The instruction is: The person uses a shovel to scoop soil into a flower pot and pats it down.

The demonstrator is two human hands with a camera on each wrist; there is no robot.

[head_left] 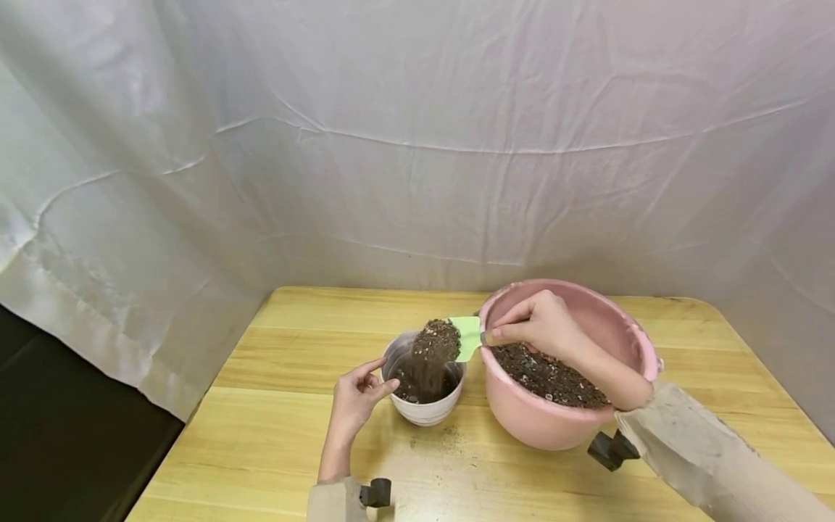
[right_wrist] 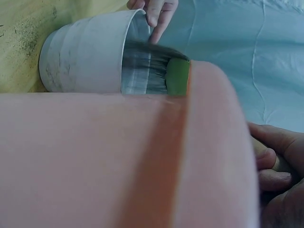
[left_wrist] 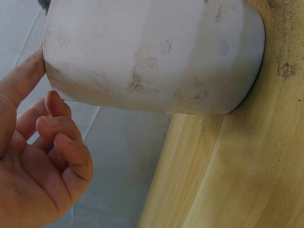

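A small white pot [head_left: 425,408] stands on the wooden table [head_left: 274,435], partly filled with dark soil. My left hand [head_left: 357,395] rests against its left side with thumb and forefinger touching the rim; the other fingers are loosely curled [left_wrist: 64,142]. The pot's smudged white wall [left_wrist: 152,52] fills the left wrist view. My right hand [head_left: 538,324] grips the handle of a light green scoop [head_left: 466,335], tilted over the pot, and soil [head_left: 433,346] pours off its blade. The right wrist view shows the scoop blade [right_wrist: 176,77] beyond the pink basin rim [right_wrist: 209,142].
A large pink basin [head_left: 561,420] holding soil stands right of the pot, under my right forearm. Spilled crumbs of soil [head_left: 450,438] lie on the table in front of the pot. A white sheet [head_left: 417,145] hangs behind and beside the table.
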